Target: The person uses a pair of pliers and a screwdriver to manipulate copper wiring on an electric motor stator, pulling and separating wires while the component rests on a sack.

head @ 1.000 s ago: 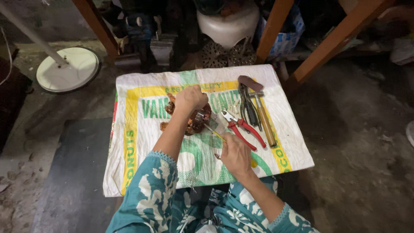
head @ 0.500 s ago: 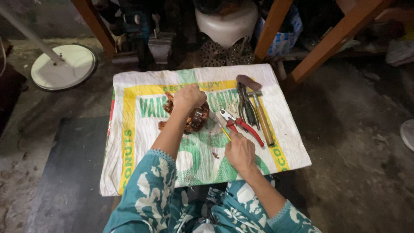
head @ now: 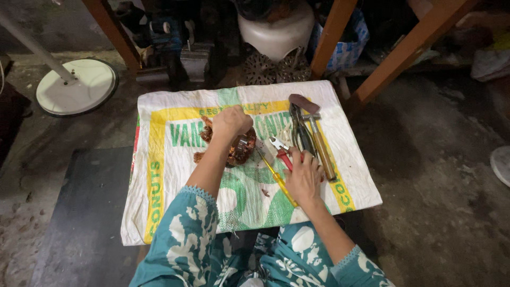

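A woven white sack [head: 175, 175] with yellow and green print is spread flat as a work mat, seemingly over a low bench, and everything in hand lies on it. No container on the sack holds anything; beyond its far edge stands a pale rounded vessel [head: 276, 32] whose contents cannot be seen.

The left hand [head: 231, 123] is cupped down over a copper-wound coil assembly [head: 239, 151] near the middle of the sack, fingers curled on top of it and pressing it to the cloth. The right hand [head: 304, 175] lies just right of the coil, fingers loosely bent over the red handles of a pair of pliers [head: 281, 151]; whether it actually grips them cannot be told. The pliers' long axis runs diagonally, the metal nose pointing up-left toward the coil, handles hidden under the hand. A yellow-handled screwdriver [head: 276, 178] lies on a similar diagonal between coil and right hand, passing beneath the palm.

Right of the pliers, dark-handled pincers [head: 300, 127] and a hammer [head: 313, 133] with a wooden shaft lie lengthwise, heads toward the sack's far edge. Left of the sack, on the floor, rests a round white stand base [head: 79, 87] with its pole. Orange wooden legs [head: 332, 37] rise behind the sack.
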